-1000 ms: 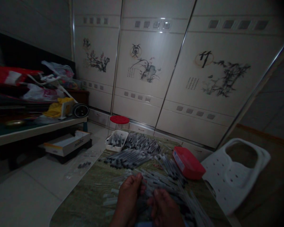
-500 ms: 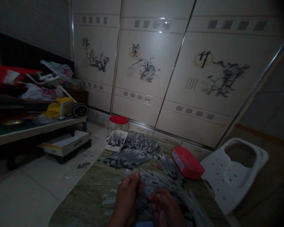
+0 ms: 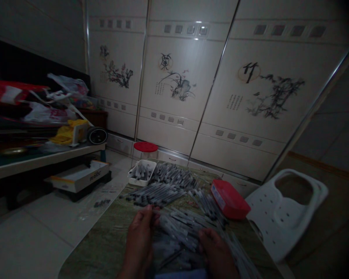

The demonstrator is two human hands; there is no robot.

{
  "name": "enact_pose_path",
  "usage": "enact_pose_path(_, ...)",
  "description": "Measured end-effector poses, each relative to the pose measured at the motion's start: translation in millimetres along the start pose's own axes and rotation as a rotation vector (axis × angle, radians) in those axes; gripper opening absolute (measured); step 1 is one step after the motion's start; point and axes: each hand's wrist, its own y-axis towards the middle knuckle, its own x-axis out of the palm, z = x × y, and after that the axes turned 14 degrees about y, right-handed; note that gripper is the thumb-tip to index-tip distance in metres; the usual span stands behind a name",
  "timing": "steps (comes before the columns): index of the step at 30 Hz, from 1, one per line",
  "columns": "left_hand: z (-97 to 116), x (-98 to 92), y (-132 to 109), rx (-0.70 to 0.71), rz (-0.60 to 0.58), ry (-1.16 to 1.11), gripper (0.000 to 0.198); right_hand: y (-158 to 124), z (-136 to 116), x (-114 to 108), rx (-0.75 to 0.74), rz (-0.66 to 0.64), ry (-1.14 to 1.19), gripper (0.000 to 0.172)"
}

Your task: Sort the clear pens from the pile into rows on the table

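Observation:
Near the table's front, my left hand (image 3: 140, 238) is closed, thumb against the fingers, at the left side of a loose heap of clear pen barrels (image 3: 174, 228). What it pinches, if anything, is too small and dark to make out. My right hand (image 3: 216, 248) is at the right side of that heap with curled fingers, and its grip is also unclear. Beyond the hands lie rows of pens (image 3: 158, 193) with dark ends, and a further pile of pens (image 3: 174, 176) behind them. Another bunch of pens (image 3: 206, 203) slants beside the red box.
A white container (image 3: 142, 173) with small parts stands at the table's far left, and a red plastic box (image 3: 229, 199) at its right. A white plastic chair (image 3: 287, 213) is to the right, a red stool (image 3: 145, 147) behind. Left is a cluttered bench (image 3: 46, 157) above a carton (image 3: 80, 176).
My hands have moved apart: the left one to the left and slightly up, the right one to the right. More of the pen barrels between them now shows.

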Motion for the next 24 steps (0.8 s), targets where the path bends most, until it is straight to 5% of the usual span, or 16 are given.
enact_pose_path(10, -6, -3.8, 2, 0.103, 0.035, 0.169, 0.049, 15, 10, -24, -0.317, 0.065, -0.459, 0.045)
enact_pose_path(17, -7, 8.3, -11, 0.248, -0.170, 0.379, 0.045, 11, 10, -26, -0.431, 0.047, -0.560, 0.045)
enact_pose_path(24, -16, 24.8, -38, 0.410, -0.485, 0.550, 0.031, -3, 14, 2, -0.742, -0.127, -0.631, 0.028)
